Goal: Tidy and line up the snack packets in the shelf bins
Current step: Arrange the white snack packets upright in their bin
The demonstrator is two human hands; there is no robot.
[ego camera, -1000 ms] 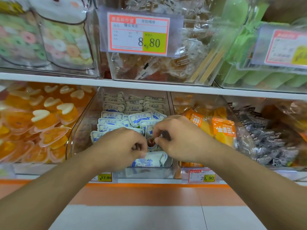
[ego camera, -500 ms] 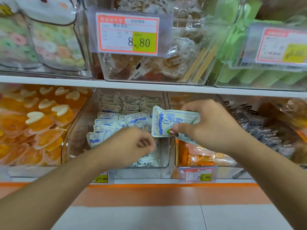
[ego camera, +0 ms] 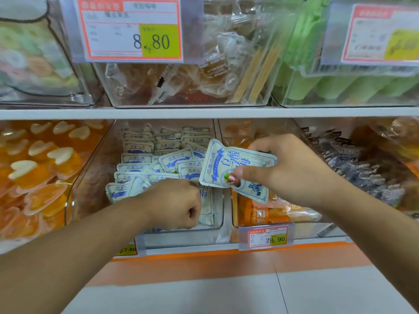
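Note:
A clear shelf bin [ego camera: 145, 242] in the middle of the lower shelf holds several white-and-blue snack packets [ego camera: 138, 158], some in rows at the back and some loose at the front. My right hand [ego camera: 288, 171] pinches one white-and-blue packet [ego camera: 235, 164] between thumb and fingers. It holds the packet above the bin's right front corner, printed face toward me. My left hand [ego camera: 174, 205] is curled into a fist at the bin's front, against the upright packets there [ego camera: 207, 209]. Nothing shows in its grip.
Left of the bin lie orange heart-shaped jelly cups [ego camera: 40, 168]. To the right, a bin of orange packets [ego camera: 256, 214] carries a 29.90 price tag [ego camera: 267, 237], with dark-wrapped snacks [ego camera: 362, 173] beyond it. The upper shelf [ego camera: 204, 112] carries more clear bins and an 8.80 tag [ego camera: 130, 30].
My right hand lifted one packet out of the bin, up and to the right, and holds it there. My left hand let go and curled into a fist at the bin's front.

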